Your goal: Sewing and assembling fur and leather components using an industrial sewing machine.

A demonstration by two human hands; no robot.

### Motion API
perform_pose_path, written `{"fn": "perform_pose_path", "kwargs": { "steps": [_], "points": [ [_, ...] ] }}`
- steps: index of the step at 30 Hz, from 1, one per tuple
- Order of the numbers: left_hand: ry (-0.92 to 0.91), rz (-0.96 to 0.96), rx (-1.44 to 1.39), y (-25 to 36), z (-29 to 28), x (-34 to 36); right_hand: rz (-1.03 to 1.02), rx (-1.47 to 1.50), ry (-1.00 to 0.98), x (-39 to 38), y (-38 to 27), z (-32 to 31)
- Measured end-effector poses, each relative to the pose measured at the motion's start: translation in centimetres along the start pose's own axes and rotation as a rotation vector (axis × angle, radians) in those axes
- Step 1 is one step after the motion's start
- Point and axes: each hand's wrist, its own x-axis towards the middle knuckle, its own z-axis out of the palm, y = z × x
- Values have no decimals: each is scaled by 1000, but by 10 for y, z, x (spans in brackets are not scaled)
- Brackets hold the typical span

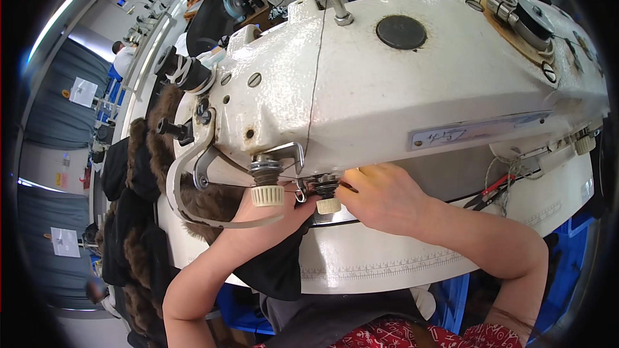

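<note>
A large white sewing machine [361, 84] fills the middle of the head view. My left hand [267, 219] reaches under its left end, beside a cream tension knob [267, 194]. Metal parts and the machine hide its fingertips. Black cloth [274, 267] with brown fur [205, 203] lies under and beside that hand. My right hand [382, 198] is just right of a second cream knob [328, 205], at the machine's lower edge. Its fingers are curled and pressed together; whatever they hold is hidden. A dark thread [314, 90] runs down the front of the machine.
Red-handled snips [495, 188] lie at the right, by a tangle of pale cord [508, 177]. A curved metal lever [177, 187] stands out at the left. Black and brown fur pieces [132, 245] hang along the left edge. Other people work far off at the upper left.
</note>
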Motion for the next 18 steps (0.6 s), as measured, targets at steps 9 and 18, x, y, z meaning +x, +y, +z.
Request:
{"fn": "perform_pose_path", "kwargs": {
  "steps": [9,18],
  "points": [
    [367,241,-171,-2,13,5,49,34,-36,-1,0,3],
    [326,167,-413,-4,13,2,40,70,-35,0,1,1]
  ]
}}
